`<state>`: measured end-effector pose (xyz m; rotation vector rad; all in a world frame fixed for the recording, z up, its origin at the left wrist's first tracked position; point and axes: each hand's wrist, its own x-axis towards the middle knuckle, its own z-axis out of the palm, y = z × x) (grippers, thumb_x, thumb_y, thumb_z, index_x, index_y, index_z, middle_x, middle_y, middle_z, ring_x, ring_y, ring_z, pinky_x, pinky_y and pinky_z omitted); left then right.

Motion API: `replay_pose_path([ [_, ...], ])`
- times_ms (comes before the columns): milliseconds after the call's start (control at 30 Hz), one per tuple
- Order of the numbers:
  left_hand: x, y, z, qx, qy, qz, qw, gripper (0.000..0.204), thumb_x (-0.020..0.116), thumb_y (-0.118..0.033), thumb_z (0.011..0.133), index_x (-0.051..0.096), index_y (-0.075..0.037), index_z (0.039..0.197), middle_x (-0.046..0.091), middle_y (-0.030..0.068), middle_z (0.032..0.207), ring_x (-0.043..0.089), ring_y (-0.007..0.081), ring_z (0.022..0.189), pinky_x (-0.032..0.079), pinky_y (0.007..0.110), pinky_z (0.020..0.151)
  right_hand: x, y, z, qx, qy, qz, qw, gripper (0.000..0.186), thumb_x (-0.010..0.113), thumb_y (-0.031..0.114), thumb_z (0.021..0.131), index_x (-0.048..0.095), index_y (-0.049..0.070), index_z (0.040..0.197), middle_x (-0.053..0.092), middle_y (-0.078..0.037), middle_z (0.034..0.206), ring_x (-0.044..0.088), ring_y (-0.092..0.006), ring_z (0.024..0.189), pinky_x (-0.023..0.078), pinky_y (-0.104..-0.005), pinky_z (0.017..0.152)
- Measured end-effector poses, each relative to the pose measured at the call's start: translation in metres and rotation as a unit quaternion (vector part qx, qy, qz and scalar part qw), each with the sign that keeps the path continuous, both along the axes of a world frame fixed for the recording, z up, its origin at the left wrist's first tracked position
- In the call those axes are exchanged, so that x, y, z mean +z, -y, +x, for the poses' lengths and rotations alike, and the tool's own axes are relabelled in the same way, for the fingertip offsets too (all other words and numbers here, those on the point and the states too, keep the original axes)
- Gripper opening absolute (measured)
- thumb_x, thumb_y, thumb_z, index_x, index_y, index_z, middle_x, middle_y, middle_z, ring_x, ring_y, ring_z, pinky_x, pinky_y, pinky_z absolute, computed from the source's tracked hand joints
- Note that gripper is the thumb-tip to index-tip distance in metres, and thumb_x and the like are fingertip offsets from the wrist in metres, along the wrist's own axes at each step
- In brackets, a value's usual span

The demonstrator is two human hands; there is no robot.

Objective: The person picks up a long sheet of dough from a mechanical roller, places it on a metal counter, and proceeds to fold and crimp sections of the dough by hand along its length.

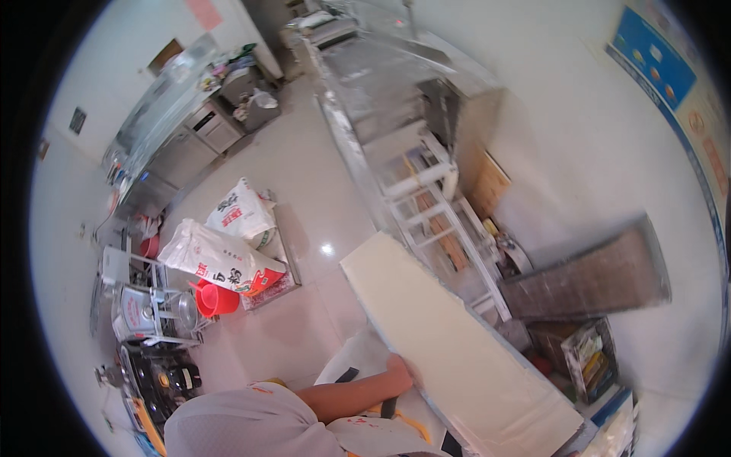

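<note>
A long cream-coloured board [461, 343] with a bluish-grey edge stretches slantwise in front of me, from the middle of the view to the lower right. Its upper face looks smooth, with a few creases near the close end. My left hand [398, 375] is at the board's left long edge, closed on it, the fingers hidden against or beneath the edge. A grey-white short sleeve and an apron with black straps show along my left arm. My right hand does not appear in the view.
A floury metal worktable [373, 76] and a white rack [434, 221] stand along the right wall. Leaning there is a brown board [590, 278] above a crate [582, 354]. White sacks [221, 255] and a red bucket [215, 298] occupy the floor at left. A steel counter [183, 156] lies beyond.
</note>
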<state>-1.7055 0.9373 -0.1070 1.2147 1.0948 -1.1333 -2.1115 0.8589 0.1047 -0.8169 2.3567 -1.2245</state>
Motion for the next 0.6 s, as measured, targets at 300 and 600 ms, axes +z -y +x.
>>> replay_pose_path([
  [300,0.064,-0.084,0.27,0.205,0.157,-0.066,0.964,0.063,0.035,-0.046,0.117,0.051,-0.006,0.163,0.056,0.0188,0.164,0.057,0.037,0.148,0.045,0.055,0.125,-0.015,0.044,0.245,0.209,0.194,0.003,0.958,0.058,0.059,0.051,0.116,0.062,-0.007,0.119,0.062,-0.014,0.121,0.059,-0.0264,0.107,0.049,-0.0432,0.093],
  [600,0.14,-0.189,0.577,0.328,0.332,-0.122,0.876,0.071,0.023,-0.057,0.121,0.043,-0.01,0.17,0.049,0.0141,0.172,0.049,0.037,0.156,0.043,0.057,0.129,-0.062,0.097,0.582,0.36,0.364,0.078,0.856,0.062,0.057,0.043,0.118,0.068,-0.014,0.141,0.073,-0.019,0.138,0.071,-0.0293,0.12,0.057,-0.0431,0.106],
])
